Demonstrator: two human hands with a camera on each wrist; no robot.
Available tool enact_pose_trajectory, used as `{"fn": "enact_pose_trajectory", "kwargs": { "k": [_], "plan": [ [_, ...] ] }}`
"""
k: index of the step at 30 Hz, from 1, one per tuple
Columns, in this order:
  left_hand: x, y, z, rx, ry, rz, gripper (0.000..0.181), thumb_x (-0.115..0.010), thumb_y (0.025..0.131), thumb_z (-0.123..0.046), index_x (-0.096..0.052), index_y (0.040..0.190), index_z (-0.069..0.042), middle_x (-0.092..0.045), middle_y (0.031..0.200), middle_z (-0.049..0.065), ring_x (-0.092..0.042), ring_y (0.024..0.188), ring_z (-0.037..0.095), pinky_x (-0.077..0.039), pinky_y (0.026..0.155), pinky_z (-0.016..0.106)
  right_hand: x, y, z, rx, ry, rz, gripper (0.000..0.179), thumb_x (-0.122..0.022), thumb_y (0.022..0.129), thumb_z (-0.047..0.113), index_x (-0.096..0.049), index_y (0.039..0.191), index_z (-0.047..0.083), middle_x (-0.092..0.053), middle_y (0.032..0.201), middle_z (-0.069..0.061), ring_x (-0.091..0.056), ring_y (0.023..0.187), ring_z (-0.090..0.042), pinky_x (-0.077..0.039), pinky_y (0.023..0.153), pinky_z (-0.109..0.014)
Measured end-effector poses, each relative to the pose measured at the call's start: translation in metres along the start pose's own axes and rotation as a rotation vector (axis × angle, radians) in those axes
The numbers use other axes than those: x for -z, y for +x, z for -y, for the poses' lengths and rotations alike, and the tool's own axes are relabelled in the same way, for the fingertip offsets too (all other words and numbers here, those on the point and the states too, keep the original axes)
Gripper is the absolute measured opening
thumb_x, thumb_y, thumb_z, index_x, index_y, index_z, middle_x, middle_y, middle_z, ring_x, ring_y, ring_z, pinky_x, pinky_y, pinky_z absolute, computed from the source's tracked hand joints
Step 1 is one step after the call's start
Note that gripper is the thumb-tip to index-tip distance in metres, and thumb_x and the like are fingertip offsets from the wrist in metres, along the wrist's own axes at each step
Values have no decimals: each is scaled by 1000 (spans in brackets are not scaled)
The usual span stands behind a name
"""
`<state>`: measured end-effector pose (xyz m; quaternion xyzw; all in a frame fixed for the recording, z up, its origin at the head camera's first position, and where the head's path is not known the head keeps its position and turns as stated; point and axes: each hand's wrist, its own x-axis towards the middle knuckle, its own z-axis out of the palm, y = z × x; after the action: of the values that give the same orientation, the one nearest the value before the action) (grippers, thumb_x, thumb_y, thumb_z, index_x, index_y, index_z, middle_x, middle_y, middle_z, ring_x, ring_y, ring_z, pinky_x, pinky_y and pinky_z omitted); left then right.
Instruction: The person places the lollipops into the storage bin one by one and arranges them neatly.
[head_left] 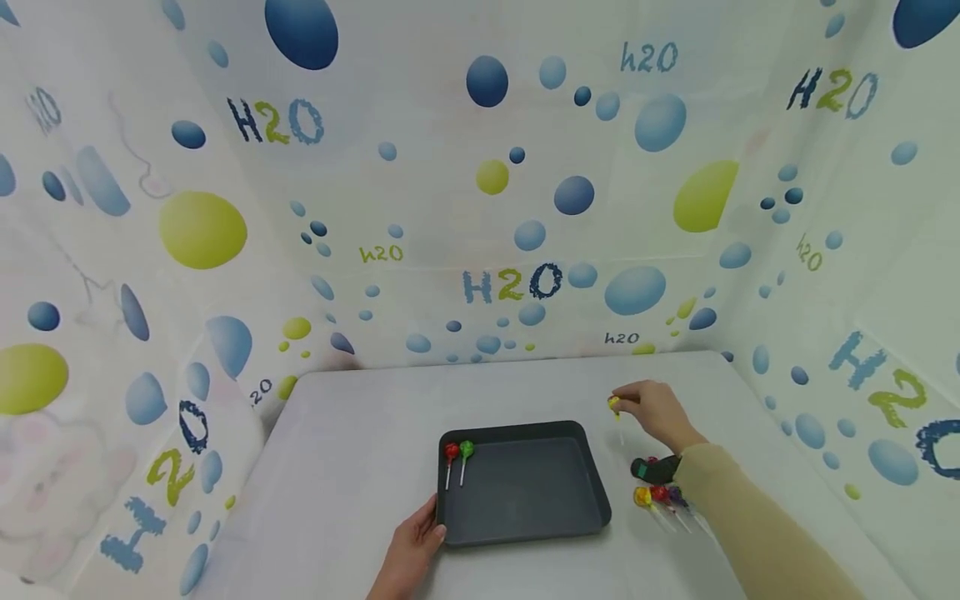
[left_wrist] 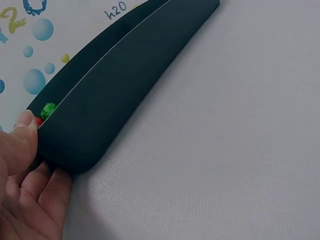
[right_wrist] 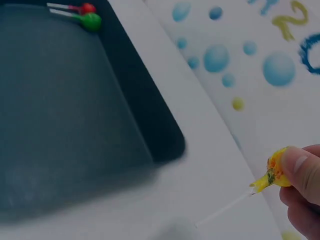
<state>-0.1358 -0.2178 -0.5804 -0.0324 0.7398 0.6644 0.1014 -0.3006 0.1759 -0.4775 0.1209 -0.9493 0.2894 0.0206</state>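
Note:
My right hand pinches a yellow-wrapped lollipop by its head, stick hanging down, in the air to the right of a dark baking tray. My left hand grips the tray's near left corner, thumb at the rim and fingers below, as the left wrist view shows. Inside the tray, at its far left, a red lollipop and a green lollipop lie side by side with sticks toward me.
Right of the tray, partly behind my right wrist, lie more lollipops: a yellow one, a red one and a dark purple one. A white-covered table lies beneath. Curtains printed with bubbles stand around it.

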Motion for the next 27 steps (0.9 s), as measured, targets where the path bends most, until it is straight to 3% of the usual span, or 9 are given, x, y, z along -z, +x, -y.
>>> {"fn": "enact_pose_trajectory", "kwargs": {
  "k": [7, 14, 19, 27],
  "plan": [
    [3, -1, 0, 2, 13, -5, 60, -54, 95, -3, -22, 142, 17, -24, 147, 34, -27, 136, 43, -39, 106, 36, -71, 12, 54, 74, 73, 15, 20, -73, 83, 17, -75, 101, 8, -73, 95, -1, -68, 89, -20, -58, 77, -35],
    [4, 0, 1, -33, 16, 7, 60, -54, 94, -1, -23, 142, 17, -25, 146, 34, -29, 135, 43, -41, 105, 36, -128, 14, 98, 90, 179, 114, 19, -71, 85, 17, -74, 102, 8, -72, 93, -2, -67, 85, -18, -59, 70, -32],
    [3, 0, 1, -65, -2, 17, 60, -55, 93, 0, -23, 141, 18, -26, 145, 36, -30, 134, 43, -41, 105, 33, -156, 15, 116, 76, 169, 118, 18, -73, 83, 16, -75, 98, 6, -72, 90, -3, -67, 81, -19, -58, 66, -30],
    [2, -2, -1, -27, -20, -4, 60, -55, 93, 0, -24, 142, 16, -26, 147, 33, -30, 135, 42, -40, 105, 32, -180, 18, 145, -26, 68, 79, 18, -77, 79, 17, -76, 93, 5, -72, 88, -7, -67, 80, -23, -58, 69, -38]
  ]
}}
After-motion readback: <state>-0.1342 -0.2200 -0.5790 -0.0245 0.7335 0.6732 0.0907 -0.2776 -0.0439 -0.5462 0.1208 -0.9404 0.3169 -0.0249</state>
